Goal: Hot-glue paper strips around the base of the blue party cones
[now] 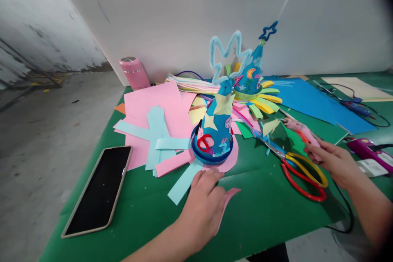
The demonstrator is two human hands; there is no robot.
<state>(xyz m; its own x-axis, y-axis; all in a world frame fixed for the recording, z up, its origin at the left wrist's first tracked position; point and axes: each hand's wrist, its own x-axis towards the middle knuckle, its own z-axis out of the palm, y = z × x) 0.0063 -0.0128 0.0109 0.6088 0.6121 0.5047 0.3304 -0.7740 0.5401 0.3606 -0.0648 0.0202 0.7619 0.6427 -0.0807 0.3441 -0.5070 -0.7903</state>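
Observation:
A blue paper cone hat (218, 118) stands on a round pink paper base (232, 159), with pale stars, stickers and a light blue fuzzy-wire star on top. Light blue strips (181, 186) and a pink strip (173, 164) fan out from its base. My left hand (205, 200) is at the front of the base, fingers curled over a pink paper strip (225, 208) that shows beside the palm. At the right, my right hand (330, 157) is closed around a pink glue gun (296, 125), its nozzle pointing left, just above the scissors (302, 176).
Behind stands a second blue cone hat (250, 73) with yellow and green strips. A phone (100, 190) and pink bottle (135, 73) are on the left. Pink sheets (144, 102), blue sheets (307, 100) and a purple device (370, 153) lie on the green table (147, 229).

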